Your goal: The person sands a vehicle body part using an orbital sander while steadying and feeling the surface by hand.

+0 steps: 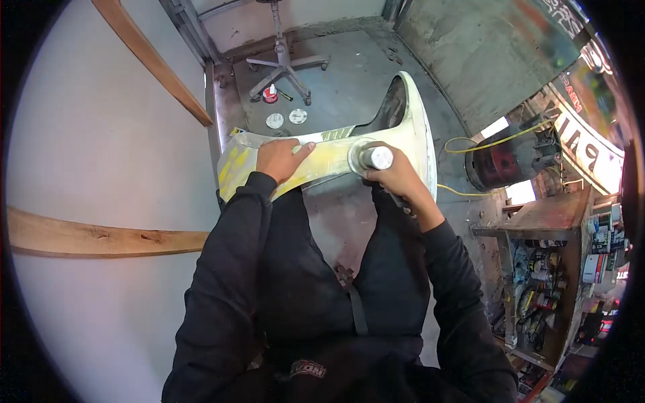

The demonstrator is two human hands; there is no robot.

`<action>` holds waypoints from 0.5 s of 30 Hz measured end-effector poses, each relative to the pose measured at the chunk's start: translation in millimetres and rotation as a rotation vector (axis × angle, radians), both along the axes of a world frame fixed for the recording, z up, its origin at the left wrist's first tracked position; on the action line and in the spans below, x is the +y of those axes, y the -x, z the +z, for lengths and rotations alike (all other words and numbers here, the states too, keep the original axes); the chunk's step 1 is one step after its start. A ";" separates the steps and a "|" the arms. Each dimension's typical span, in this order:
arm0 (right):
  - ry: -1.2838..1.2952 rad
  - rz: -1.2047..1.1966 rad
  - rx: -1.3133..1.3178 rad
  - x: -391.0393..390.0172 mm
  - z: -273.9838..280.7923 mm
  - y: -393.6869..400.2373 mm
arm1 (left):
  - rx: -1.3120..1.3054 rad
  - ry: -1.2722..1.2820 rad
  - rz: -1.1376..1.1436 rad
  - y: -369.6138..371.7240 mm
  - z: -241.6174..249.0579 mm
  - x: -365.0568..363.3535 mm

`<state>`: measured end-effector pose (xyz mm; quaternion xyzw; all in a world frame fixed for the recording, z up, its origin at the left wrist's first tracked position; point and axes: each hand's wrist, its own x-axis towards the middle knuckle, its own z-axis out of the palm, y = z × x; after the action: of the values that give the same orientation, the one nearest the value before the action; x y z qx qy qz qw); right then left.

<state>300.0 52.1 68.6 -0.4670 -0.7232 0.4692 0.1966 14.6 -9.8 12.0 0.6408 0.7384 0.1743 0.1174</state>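
Note:
A long, curved vehicle body panel (322,151), pale yellow with white and brighter yellow patches, lies across in front of my legs. Its right end flares upward around a dark opening. My left hand (282,160) grips the panel left of its middle, thumb apart and fingers over the far side. In my right hand (396,176) is an orbital sander (376,158) with a silver cylindrical top. Its round pad sits on the panel's surface near the flared end. The palm and the underside of the pad are hidden.
A wheeled stool base (282,67) stands ahead, near a red tin (270,95) and two round discs (297,117) on the floor. To the right are a dark red tank (504,161), a yellow hose (497,142) and a wooden shelf (547,215) with cans. A white wall (114,161) rises at left.

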 end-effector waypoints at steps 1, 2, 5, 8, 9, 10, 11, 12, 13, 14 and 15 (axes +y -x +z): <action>-0.018 0.011 -0.017 -1.3 0.3 4.7 | 0.004 0.011 0.004 0.4 -0.3 0.5; -0.036 0.023 -0.035 -1.3 0.4 6.4 | 0.007 0.021 0.008 1.4 -0.3 1.1; -0.089 0.029 0.011 4.5 -8.2 4.2 | 0.005 0.042 0.010 0.8 1.0 0.8; -0.092 0.000 0.009 8.3 -10.9 0.8 | -0.008 0.048 0.007 0.1 2.4 0.4; -0.099 -0.008 0.014 10.0 -11.1 -0.7 | -0.014 0.048 0.007 0.0 2.9 0.4; -0.087 -0.015 0.019 11.6 -10.6 -2.6 | -0.004 0.036 0.005 -0.1 3.6 0.0; -0.076 -0.022 0.024 13.1 -9.3 -4.4 | 0.004 0.025 0.004 -0.5 4.0 -0.3; -0.063 -0.030 0.029 13.6 -7.2 -5.9 | 0.013 0.014 0.003 -0.7 3.4 -0.7; -0.060 -0.047 0.006 13.3 -5.2 -7.1 | -0.005 -0.004 0.000 0.2 2.1 -0.9; -0.035 -0.044 0.019 13.4 -6.4 -7.8 | 0.001 -0.006 0.004 0.5 1.3 -1.2; -0.011 -0.042 0.034 13.4 -8.3 -8.3 | 0.007 -0.009 0.007 0.6 0.9 -1.2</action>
<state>308.3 65.5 60.4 -0.4732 -0.7123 0.4688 0.2212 14.1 -11.1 12.9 0.6394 0.7402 0.1757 0.1114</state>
